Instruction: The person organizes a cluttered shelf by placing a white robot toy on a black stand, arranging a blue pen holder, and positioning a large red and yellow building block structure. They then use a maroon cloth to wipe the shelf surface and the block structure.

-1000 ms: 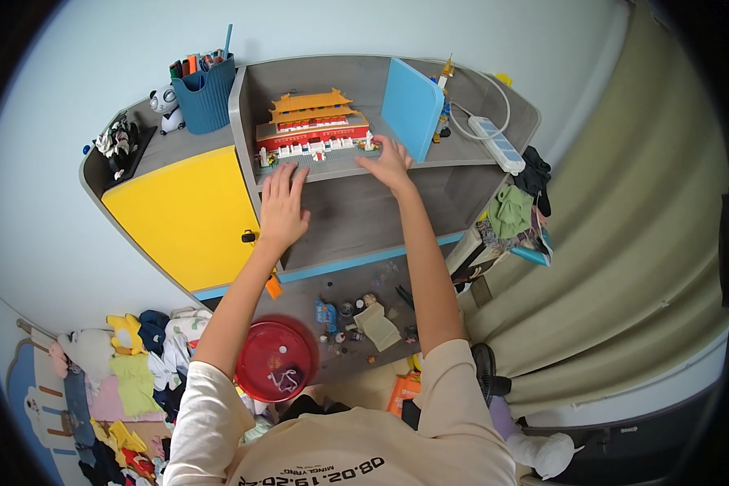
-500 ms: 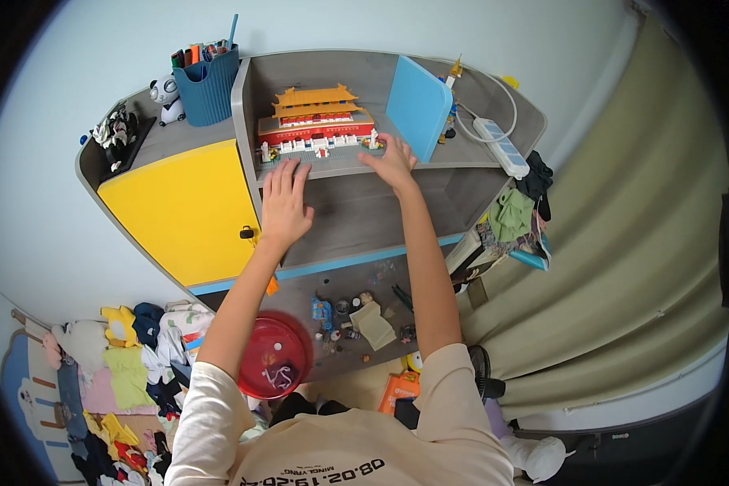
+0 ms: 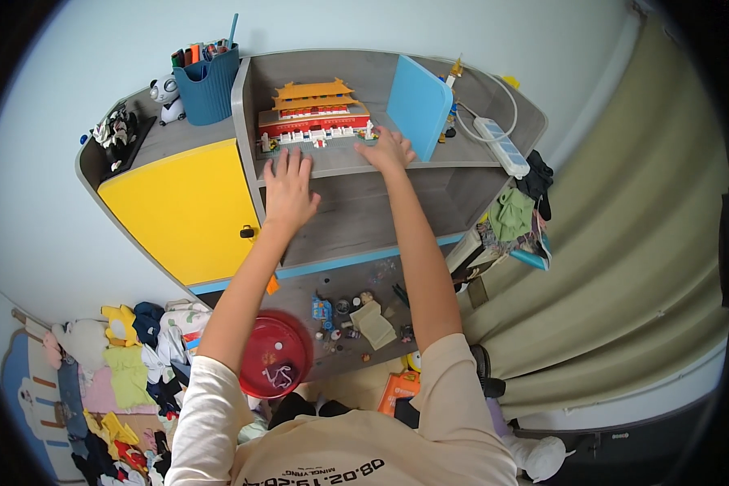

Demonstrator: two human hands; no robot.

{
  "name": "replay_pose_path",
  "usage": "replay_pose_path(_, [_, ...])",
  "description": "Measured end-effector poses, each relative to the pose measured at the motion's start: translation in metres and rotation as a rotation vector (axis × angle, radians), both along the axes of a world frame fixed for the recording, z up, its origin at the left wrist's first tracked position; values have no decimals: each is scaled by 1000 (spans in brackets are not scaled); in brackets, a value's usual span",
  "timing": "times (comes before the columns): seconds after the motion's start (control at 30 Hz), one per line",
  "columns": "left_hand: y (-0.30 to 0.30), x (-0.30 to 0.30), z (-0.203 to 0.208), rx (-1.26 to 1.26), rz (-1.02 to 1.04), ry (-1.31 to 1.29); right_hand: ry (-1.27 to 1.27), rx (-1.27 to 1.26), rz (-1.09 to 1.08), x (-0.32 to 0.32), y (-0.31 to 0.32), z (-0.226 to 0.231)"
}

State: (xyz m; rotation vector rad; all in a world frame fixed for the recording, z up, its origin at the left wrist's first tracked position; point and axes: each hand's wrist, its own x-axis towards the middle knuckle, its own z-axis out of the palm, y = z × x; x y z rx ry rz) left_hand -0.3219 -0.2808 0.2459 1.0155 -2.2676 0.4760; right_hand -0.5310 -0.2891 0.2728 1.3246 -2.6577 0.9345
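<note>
A toy-brick palace model [image 3: 316, 125], with yellow tiered roofs, red walls and a white front fence, stands upright in the grey shelf compartment. My left hand [image 3: 290, 193] is at its front left corner, fingers spread and tips against or very near the grey base; contact is hard to make out. At the front right corner is my right hand [image 3: 387, 152], thumb toward the base and fingers loosely bent, with nothing gripped. Just right of that hand rises a light blue divider panel [image 3: 419, 105].
Left of the compartment are a blue pen cup [image 3: 208, 91], a panda figure [image 3: 167, 99] and a yellow cabinet door [image 3: 182, 215]. A white power strip [image 3: 502, 147] lies at the shelf's right end. Below sit a red basin [image 3: 275, 356] and several small items on a grey surface.
The palace model sits slightly farther back in the compartment. My right hand has shifted a little left, and my left hand has opened slightly away from the front edge.
</note>
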Motion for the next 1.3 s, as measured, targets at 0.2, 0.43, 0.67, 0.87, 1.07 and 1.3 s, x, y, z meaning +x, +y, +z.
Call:
replay_pose_path(0.2, [-3, -7, 0, 3, 12, 11, 1, 4, -14, 3, -1, 3])
replay_pose_path(0.43, [-9, -10, 0, 10, -1, 46, 41, -10, -36, 5, -5, 2])
replay_pose_path(0.67, [-12, -17, 3, 90, 63, 34, 172, -143, -102, 9, -9, -7])
replay_pose_path(0.87, [-10, -17, 6, 106, 82, -9, 250, -189, -112, 8, -11, -16])
replay_pose_path(1.07, [-19, -11, 11, 155, 41, -10, 178, -161, -136, 11, -10, -9])
replay_pose_path(1.3, [-17, -7, 8, 145, 5, 4, 134, -94, -116, 8, -8, -2])
